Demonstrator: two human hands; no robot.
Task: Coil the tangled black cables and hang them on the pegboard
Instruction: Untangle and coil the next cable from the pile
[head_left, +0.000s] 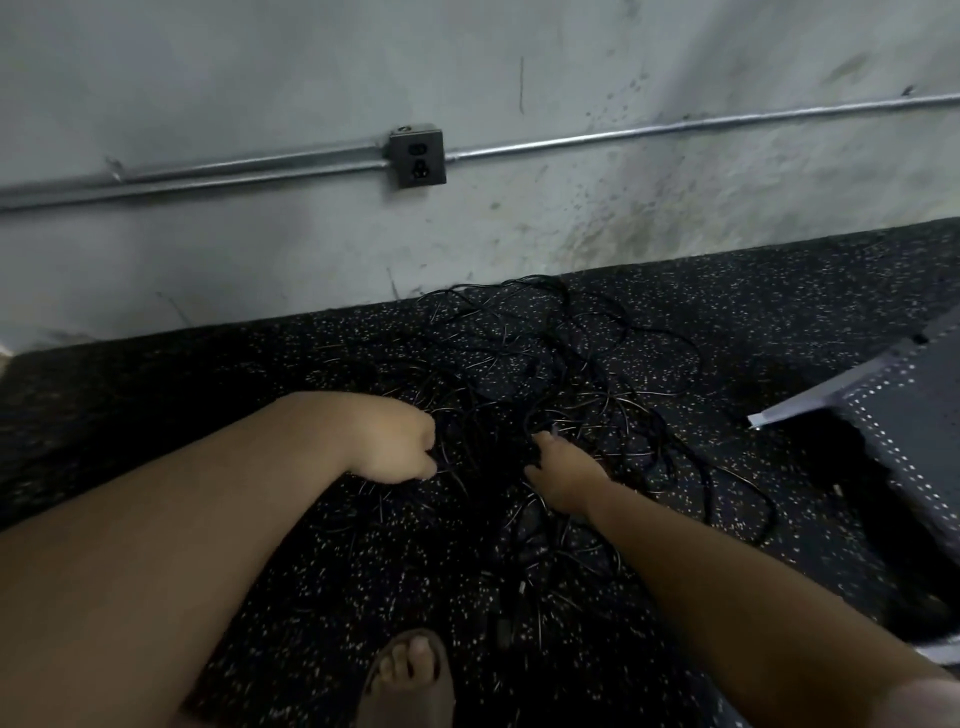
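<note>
**Limp, light tangle on the floor: find a free end first**

The stained wall (260, 78) meets a speckled black floor (727, 312), which carries everything. A perforated grey panel (893, 415) juts in at the right; I cannot tell whether it is the pegboard. The tangled black cables (545, 364) sprawl on the floor just below the wall, their thin loops crossing many times. They look light, limp and springy, and likely to snag if yanked. A plug end or a free outer loop seems the best hold. The left hand (395, 441) is curled round strands at the tangle's near edge. The right hand (563, 475) reaches into the middle; I cannot tell whether it pinches anything.
</note>
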